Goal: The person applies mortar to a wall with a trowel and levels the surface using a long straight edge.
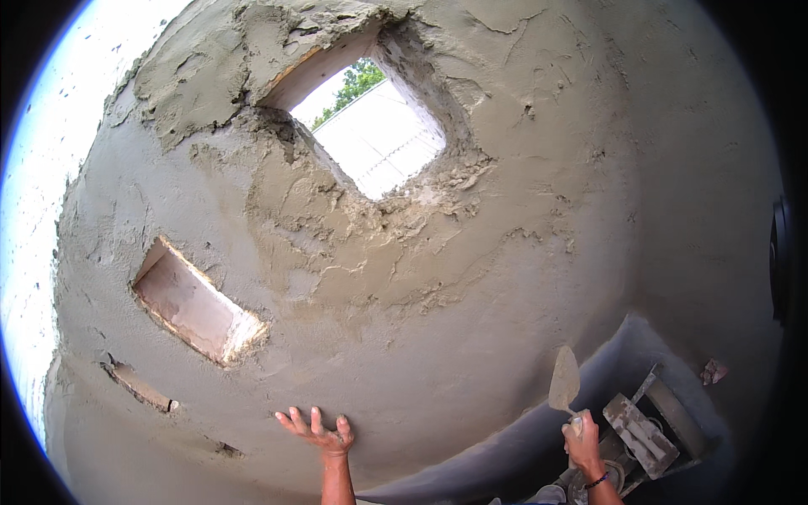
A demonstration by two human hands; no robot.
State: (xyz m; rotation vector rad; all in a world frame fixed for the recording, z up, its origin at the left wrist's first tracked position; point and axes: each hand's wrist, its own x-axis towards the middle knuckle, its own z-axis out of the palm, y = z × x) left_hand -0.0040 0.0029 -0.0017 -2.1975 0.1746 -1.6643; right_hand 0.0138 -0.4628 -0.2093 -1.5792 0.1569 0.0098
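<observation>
My left hand (318, 432) rests against the plastered wall (404, 337), fingers spread, with nothing in it. In my right hand (582, 439) is a pointed trowel (565, 379), gripped by its handle with the blade up. The blade is coated with dull mortar and seems apart from the wall, over its lower right part. Wet grey-brown plaster covers the wall, rough around the square window opening (383, 139) and smoother lower down. A dark bracelet circles my right wrist.
A recessed niche (189, 303) and a narrow slot (141, 387) break the wall at left. At lower right, a mortar-smeared float (641, 436) lies on a metal frame (673, 412). A reddish lump (714, 371) is beyond it. Bright light fills the left edge.
</observation>
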